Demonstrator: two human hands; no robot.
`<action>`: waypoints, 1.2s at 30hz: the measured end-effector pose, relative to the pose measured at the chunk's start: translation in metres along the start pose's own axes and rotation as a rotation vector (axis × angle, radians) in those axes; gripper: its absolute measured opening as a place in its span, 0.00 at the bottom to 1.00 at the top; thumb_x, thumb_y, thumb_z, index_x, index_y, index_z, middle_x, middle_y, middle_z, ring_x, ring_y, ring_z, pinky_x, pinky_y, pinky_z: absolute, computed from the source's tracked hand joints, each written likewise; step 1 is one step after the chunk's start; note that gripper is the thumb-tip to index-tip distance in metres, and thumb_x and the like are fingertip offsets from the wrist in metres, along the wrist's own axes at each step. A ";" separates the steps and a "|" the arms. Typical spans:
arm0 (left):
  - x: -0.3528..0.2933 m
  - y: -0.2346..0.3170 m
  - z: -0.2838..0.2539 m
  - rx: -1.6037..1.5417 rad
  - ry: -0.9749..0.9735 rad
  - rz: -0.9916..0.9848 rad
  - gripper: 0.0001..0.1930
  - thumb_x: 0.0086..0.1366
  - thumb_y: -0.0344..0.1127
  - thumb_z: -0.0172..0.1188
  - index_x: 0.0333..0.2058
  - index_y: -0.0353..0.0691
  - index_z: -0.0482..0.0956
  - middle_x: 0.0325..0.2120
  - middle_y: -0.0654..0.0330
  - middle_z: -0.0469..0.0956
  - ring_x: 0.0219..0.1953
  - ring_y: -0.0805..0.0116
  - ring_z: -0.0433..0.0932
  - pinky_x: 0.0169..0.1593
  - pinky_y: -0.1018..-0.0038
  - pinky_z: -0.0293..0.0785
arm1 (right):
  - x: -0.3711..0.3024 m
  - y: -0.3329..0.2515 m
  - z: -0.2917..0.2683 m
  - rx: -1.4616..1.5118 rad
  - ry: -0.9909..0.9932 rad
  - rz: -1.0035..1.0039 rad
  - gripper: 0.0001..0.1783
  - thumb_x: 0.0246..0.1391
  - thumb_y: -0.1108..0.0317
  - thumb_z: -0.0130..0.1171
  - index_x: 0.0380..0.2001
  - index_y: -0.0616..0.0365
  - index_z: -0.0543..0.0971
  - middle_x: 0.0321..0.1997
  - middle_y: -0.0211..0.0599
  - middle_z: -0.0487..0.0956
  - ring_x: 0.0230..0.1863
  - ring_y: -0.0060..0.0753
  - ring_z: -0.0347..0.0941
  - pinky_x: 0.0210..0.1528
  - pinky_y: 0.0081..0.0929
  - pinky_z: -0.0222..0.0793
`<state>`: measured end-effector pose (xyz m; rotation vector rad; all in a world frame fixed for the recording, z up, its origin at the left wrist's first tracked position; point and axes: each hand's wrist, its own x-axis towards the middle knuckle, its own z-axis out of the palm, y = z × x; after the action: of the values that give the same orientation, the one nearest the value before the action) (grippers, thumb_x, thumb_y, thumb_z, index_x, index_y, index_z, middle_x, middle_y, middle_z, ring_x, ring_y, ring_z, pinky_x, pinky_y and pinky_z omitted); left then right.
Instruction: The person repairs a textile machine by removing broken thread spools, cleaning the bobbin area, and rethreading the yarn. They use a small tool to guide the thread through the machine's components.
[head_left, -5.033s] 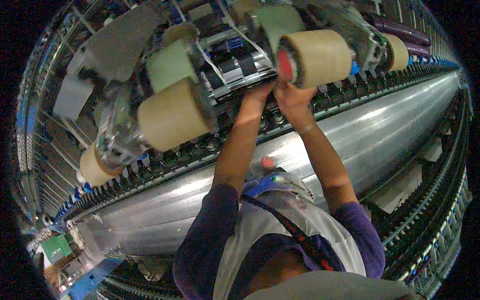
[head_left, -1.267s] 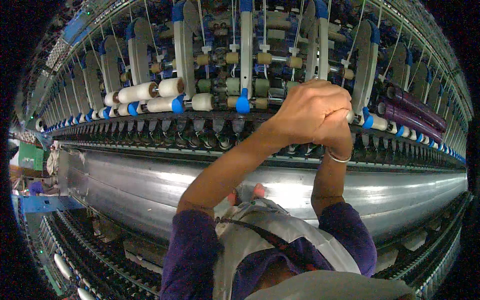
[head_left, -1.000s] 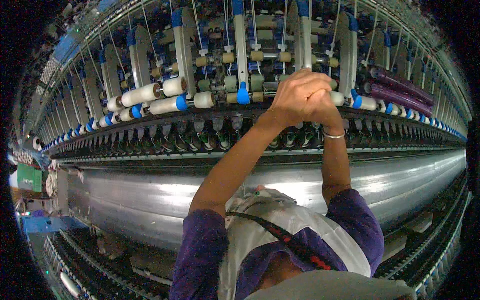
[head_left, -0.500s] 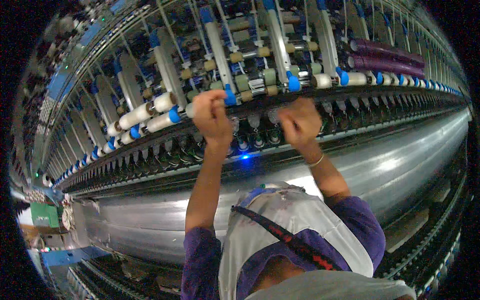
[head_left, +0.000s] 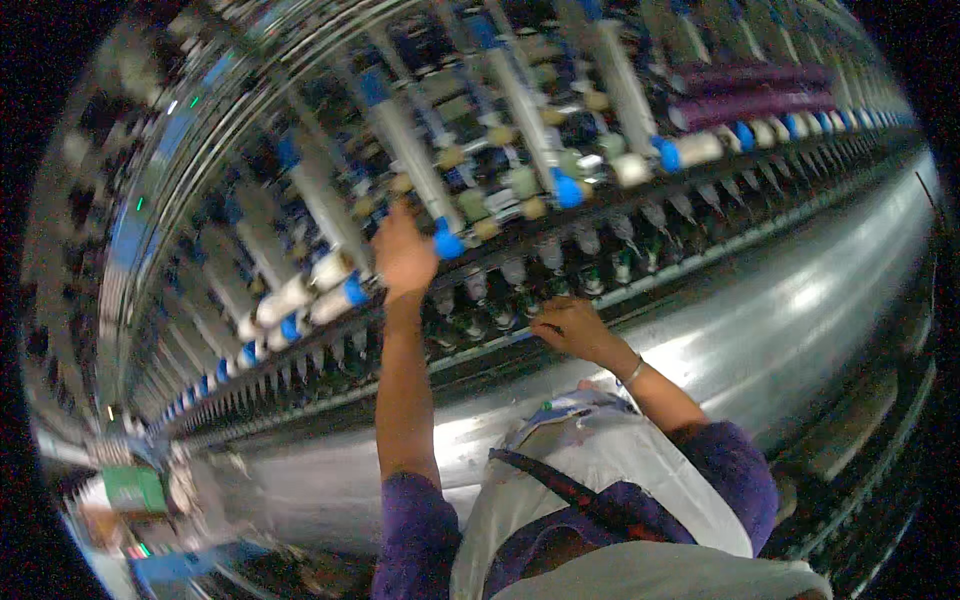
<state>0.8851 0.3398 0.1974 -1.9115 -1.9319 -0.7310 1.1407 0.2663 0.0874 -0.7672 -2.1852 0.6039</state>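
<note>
My L hand (head_left: 405,255) reaches up to the roller bank of a long spinning machine, just beside the blue tip (head_left: 447,239) of a slanted metal arm (head_left: 410,165). My R hand (head_left: 572,328) is lower, by the front rail (head_left: 640,284) under the spindle row (head_left: 620,262). L fingers point up, but blur hides whether they grip anything; R fingers are curled in narrow, & I can't tell if thread is pinched btwn them. The blue tip sits to the R of my L hand, w/ green rollers (head_left: 522,182) further R.

Poss. trouble, as I judge it: L fingertips are close to the rollers, so they could get nipped if those are turning, which I can't tell. My R wrist's bracelet (head_left: 628,374) could snag if it dips against the rail. Purple tubes (head_left: 755,105), resting above the white rollers (head_left: 695,152) upper R, might roll off if knocked; can't see what secures them.

Containers: a green-&-white box (head_left: 135,488), well apart at far lower L, contents too blurred to ID. My pale apron (head_left: 620,440) bulges in front; any contents hidden.
</note>
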 end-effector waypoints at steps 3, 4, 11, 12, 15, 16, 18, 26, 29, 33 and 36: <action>-0.009 0.007 0.013 0.191 0.276 0.204 0.18 0.52 0.31 0.52 0.43 0.34 0.71 0.36 0.48 0.73 0.40 0.49 0.72 0.44 0.55 0.69 | -0.019 0.002 0.025 -0.074 -0.108 0.079 0.08 0.48 0.63 0.61 0.26 0.57 0.80 0.26 0.43 0.77 0.27 0.45 0.73 0.29 0.39 0.67; -0.012 0.010 0.015 0.117 0.311 0.159 0.12 0.52 0.32 0.52 0.36 0.36 0.72 0.32 0.50 0.73 0.38 0.51 0.71 0.41 0.55 0.68 | -0.030 0.005 0.032 -0.101 -0.344 0.174 0.08 0.49 0.63 0.60 0.26 0.57 0.79 0.26 0.45 0.77 0.25 0.47 0.72 0.29 0.38 0.66; -0.104 0.050 0.003 -0.216 0.510 0.109 0.22 0.45 0.25 0.55 0.44 0.36 0.71 0.47 0.50 0.69 0.56 0.53 0.64 0.63 0.51 0.53 | -0.089 0.018 0.089 -0.151 -0.656 -0.285 0.11 0.45 0.65 0.62 0.34 0.54 0.81 0.30 0.44 0.80 0.31 0.45 0.77 0.35 0.35 0.71; -0.142 0.050 0.003 -0.292 0.435 0.152 0.25 0.44 0.23 0.55 0.47 0.36 0.69 0.51 0.50 0.68 0.59 0.53 0.61 0.64 0.52 0.52 | -0.091 0.018 0.094 -0.058 -0.768 -0.182 0.12 0.45 0.66 0.63 0.35 0.55 0.81 0.31 0.44 0.80 0.32 0.44 0.77 0.35 0.35 0.72; -0.275 0.015 0.012 -0.520 0.176 -0.046 0.26 0.45 0.22 0.53 0.48 0.36 0.70 0.50 0.48 0.69 0.55 0.51 0.66 0.58 0.58 0.62 | -0.075 0.007 0.105 -0.032 -0.963 -0.070 0.14 0.44 0.66 0.65 0.36 0.57 0.80 0.33 0.45 0.80 0.32 0.43 0.77 0.35 0.35 0.72; -0.324 0.013 0.019 -0.439 0.207 -0.143 0.23 0.47 0.24 0.53 0.47 0.35 0.71 0.45 0.48 0.72 0.49 0.50 0.69 0.51 0.57 0.66 | -0.065 0.003 0.109 -0.063 -1.000 -0.076 0.14 0.43 0.66 0.65 0.36 0.58 0.80 0.34 0.46 0.80 0.32 0.43 0.77 0.36 0.36 0.72; -0.415 -0.007 0.023 -0.370 -0.616 -0.328 0.18 0.53 0.35 0.54 0.43 0.38 0.73 0.36 0.50 0.75 0.43 0.52 0.72 0.44 0.60 0.68 | -0.041 -0.008 0.122 -0.080 -1.018 -0.226 0.15 0.43 0.66 0.66 0.36 0.59 0.80 0.34 0.46 0.80 0.32 0.43 0.77 0.35 0.36 0.72; -0.580 0.037 -0.016 -0.480 -0.471 -1.082 0.10 0.52 0.31 0.54 0.35 0.39 0.75 0.30 0.56 0.75 0.34 0.62 0.71 0.36 0.66 0.67 | 0.007 -0.109 0.206 0.017 -1.339 -0.526 0.15 0.44 0.61 0.65 0.36 0.54 0.80 0.38 0.43 0.80 0.38 0.48 0.76 0.42 0.40 0.72; -0.607 0.065 -0.020 -0.500 -0.325 -1.273 0.07 0.52 0.30 0.54 0.32 0.39 0.76 0.28 0.59 0.76 0.30 0.65 0.71 0.33 0.68 0.67 | -0.002 -0.137 0.241 0.057 -1.329 -0.822 0.13 0.42 0.69 0.64 0.34 0.60 0.80 0.33 0.46 0.79 0.32 0.47 0.76 0.36 0.36 0.70; -0.648 0.099 -0.043 -0.519 0.018 -1.509 0.04 0.52 0.28 0.54 0.28 0.39 0.77 0.25 0.62 0.76 0.26 0.70 0.70 0.29 0.72 0.67 | -0.032 -0.174 0.286 0.209 -1.455 -1.061 0.12 0.42 0.71 0.62 0.34 0.61 0.80 0.30 0.47 0.78 0.29 0.48 0.75 0.33 0.36 0.69; -0.694 0.108 -0.110 -0.507 0.636 -1.615 0.03 0.52 0.27 0.54 0.25 0.39 0.77 0.23 0.64 0.76 0.22 0.73 0.70 0.26 0.74 0.67 | -0.053 -0.207 0.316 0.205 -1.574 -1.241 0.11 0.43 0.71 0.62 0.33 0.60 0.79 0.28 0.46 0.78 0.29 0.49 0.74 0.32 0.38 0.69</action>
<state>1.0127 -0.2975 -0.0904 0.3095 -2.5388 -1.9578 0.8605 0.0252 -0.0068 1.7243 -3.0479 0.7532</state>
